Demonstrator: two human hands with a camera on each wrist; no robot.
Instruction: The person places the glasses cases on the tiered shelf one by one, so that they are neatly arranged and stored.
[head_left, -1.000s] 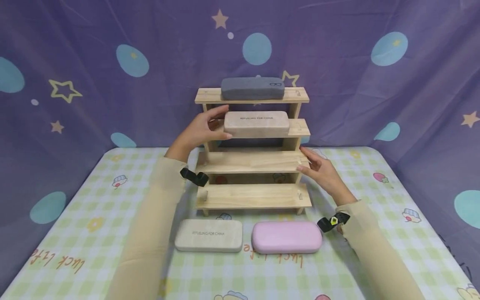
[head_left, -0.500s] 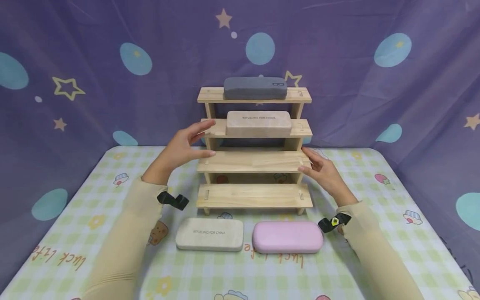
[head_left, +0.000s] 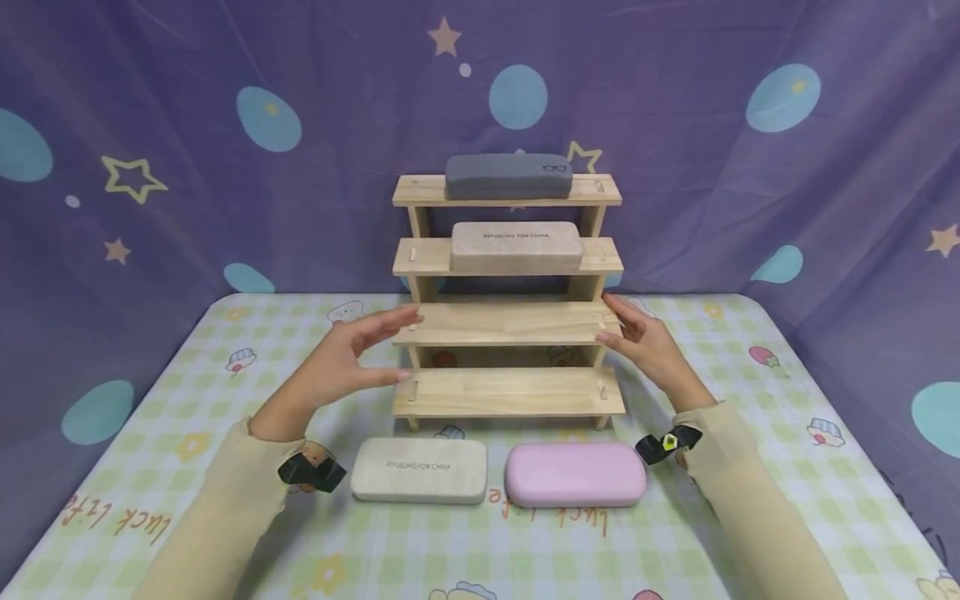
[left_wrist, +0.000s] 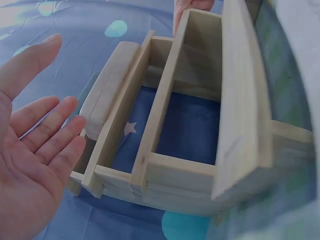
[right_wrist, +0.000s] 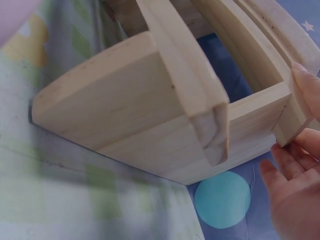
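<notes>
Wooden display shelf (head_left: 507, 323), four boards stepped up toward the back, stands on the cloth-covered tabletop (head_left: 217, 400) with a hand at each end. The right hand (head_left: 651, 348) pinches the end of the third board down, thumb over the wood and fingers tucked underneath. The left hand (head_left: 336, 360) is spread, fingers straight and thumb apart, by the left ends of the two lower boards; whether its fingertips touch wood I can't tell from here. To my eye that right-hand pinch does the steadying, and it wants to be light and level, since a tug would jog what rides above. The pale glasses case (head_left: 516, 247) on the second board comes right to the front edge, so it has least to spare; the slate-grey glasses case (head_left: 508, 177) sits on the top board. Close before the shelf lie a cream glasses case (head_left: 418, 471) and a pink glasses case (head_left: 576, 475), side by side, leaving only a thin strip. Left and right there's good elbow room; behind, the purple curtain (head_left: 360, 100) probably limits any push backward.
</notes>
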